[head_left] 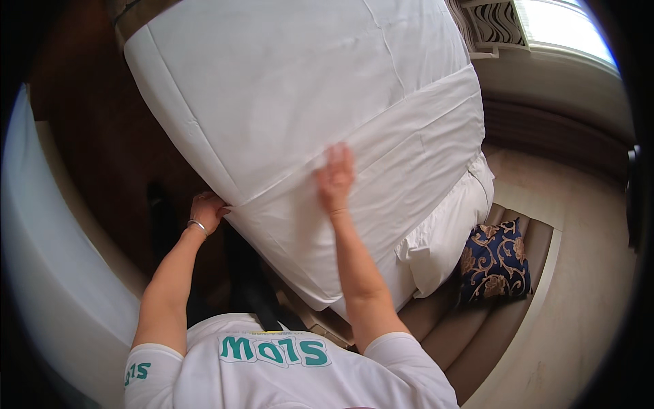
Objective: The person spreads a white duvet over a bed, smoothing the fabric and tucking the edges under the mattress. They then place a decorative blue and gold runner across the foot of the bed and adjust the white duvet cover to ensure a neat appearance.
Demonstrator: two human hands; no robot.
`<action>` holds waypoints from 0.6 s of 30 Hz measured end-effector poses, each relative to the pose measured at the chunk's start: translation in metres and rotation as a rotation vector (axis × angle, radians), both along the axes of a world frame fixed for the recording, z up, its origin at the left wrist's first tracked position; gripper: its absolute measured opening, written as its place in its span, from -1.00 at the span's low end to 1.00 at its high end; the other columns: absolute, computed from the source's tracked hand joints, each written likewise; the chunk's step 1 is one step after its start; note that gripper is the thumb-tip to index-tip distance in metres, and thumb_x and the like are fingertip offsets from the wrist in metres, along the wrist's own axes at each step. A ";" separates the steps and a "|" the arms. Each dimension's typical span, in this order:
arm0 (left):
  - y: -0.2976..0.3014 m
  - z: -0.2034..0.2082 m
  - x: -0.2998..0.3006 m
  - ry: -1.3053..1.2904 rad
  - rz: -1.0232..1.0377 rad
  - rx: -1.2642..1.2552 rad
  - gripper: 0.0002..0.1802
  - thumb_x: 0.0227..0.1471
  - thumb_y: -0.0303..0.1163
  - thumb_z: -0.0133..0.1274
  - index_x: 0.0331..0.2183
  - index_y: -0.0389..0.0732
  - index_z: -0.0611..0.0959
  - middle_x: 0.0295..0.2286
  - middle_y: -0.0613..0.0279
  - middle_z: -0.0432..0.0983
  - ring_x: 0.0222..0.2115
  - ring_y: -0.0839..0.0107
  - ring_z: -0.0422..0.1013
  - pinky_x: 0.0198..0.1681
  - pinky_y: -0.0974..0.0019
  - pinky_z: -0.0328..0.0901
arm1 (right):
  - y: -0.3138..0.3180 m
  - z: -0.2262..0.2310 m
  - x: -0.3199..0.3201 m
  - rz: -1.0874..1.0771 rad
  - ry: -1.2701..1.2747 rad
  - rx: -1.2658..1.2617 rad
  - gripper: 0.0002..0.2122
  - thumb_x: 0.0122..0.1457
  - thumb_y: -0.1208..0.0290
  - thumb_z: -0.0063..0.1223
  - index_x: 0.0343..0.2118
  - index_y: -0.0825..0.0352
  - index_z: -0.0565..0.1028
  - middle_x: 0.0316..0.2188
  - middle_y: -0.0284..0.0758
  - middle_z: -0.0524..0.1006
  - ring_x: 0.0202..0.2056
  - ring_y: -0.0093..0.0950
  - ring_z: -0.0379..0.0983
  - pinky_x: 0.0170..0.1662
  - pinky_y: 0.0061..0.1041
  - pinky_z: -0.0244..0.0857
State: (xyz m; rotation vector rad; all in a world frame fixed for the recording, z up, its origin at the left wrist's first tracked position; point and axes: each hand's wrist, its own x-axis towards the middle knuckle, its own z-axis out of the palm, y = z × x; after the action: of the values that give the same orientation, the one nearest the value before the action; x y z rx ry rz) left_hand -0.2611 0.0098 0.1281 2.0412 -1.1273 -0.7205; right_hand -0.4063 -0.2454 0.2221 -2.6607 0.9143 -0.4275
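Note:
A white sheet [272,88] covers the bed, with a wide folded-back band [409,150] running slantwise across it. At the bed's left edge, my left hand [208,211], with a silver bangle at its wrist, has its fingers closed on the end of this fold. My right hand [335,178] lies flat on the band near the fold line. Its fingers are stretched out and slightly smeared by motion. Light creases run through the fabric around it.
Bunched white bedding [446,232] hangs off the bed's right side. Near it a navy cushion with gold scrolls [501,262] rests on a brown padded surface [449,327]. A patterned chair [501,24] stands by the window at the far right. Dark floor [88,136] lies to the left.

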 end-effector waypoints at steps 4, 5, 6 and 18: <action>0.029 -0.076 0.026 0.702 0.546 -0.058 -0.39 -0.22 -0.34 0.12 -0.06 -0.20 0.32 -0.13 0.12 0.31 -0.08 0.28 0.22 -0.03 0.28 0.10 | 0.199 -0.009 0.039 0.477 0.488 0.218 -0.34 -0.18 -0.07 0.00 0.06 -0.11 0.11 0.14 -0.22 -0.06 0.14 -0.05 -0.26 0.07 0.06 -0.41; 0.028 -0.089 0.037 0.752 0.585 -0.020 -0.22 -0.13 -0.28 0.04 0.07 -0.21 0.02 0.02 0.12 0.06 0.04 0.31 0.02 0.06 0.33 -0.06 | 0.220 -0.019 0.028 0.693 0.561 0.476 -0.42 -0.10 0.05 -0.01 0.05 -0.08 0.15 0.11 -0.26 0.02 0.12 -0.10 -0.11 0.07 -0.04 -0.22; 0.014 -0.081 0.049 0.969 0.674 -0.107 -0.23 -0.11 -0.27 0.02 0.07 -0.21 0.01 0.03 0.13 0.03 0.05 0.31 -0.01 0.07 0.34 -0.07 | 0.248 -0.043 -0.002 0.584 0.358 1.107 -0.52 -0.06 0.26 -0.02 0.01 0.04 0.22 0.08 -0.29 0.09 0.08 -0.16 0.01 0.02 -0.13 -0.01; -0.021 -0.063 0.085 1.580 1.389 -0.213 -0.79 0.00 -0.38 -0.20 -0.31 -0.28 0.38 -0.43 0.21 0.37 -0.44 0.38 0.32 -0.43 0.30 0.27 | 0.330 -0.034 0.058 0.236 0.450 1.102 -0.67 -0.06 0.53 -0.27 -0.17 0.29 0.34 -0.31 -0.20 0.39 -0.26 -0.23 0.34 -0.18 -0.43 0.22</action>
State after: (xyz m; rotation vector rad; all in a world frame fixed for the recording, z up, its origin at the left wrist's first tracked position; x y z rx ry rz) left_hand -0.1761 -0.0112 0.0652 0.9515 0.9784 -0.9278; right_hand -0.3481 0.0847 0.1880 -1.7761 0.6315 0.6022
